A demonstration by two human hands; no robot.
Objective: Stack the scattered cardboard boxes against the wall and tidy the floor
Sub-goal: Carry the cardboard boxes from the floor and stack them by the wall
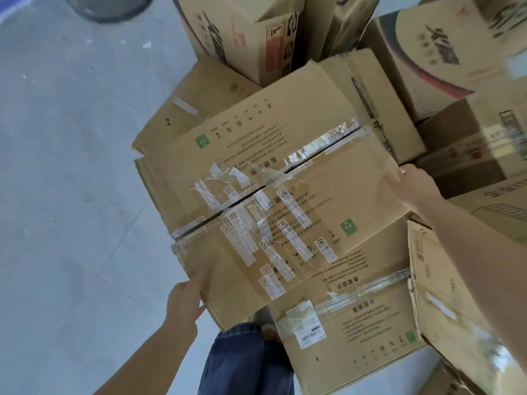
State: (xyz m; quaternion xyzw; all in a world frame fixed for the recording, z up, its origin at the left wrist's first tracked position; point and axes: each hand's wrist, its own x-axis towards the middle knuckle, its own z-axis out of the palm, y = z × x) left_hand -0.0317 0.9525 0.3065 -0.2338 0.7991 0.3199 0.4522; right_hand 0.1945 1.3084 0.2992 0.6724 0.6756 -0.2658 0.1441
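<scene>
I hold a large, taped, brown cardboard box [273,195] between my hands: left hand [184,302] and right hand [415,185] gripping opposite corners; it seems light, stiff, bulky.

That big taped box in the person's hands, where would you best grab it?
By two opposite corners of the taped box, as the left hand and right hand do: it is wide, and the split top seam offers no sound hold.

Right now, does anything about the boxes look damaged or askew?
Yes. The taped box, gripped by the left hand and right hand, sits skewed over the boxes beneath, its centre seam gaping under torn, peeling tape. The box at right has a ragged edge.
</scene>
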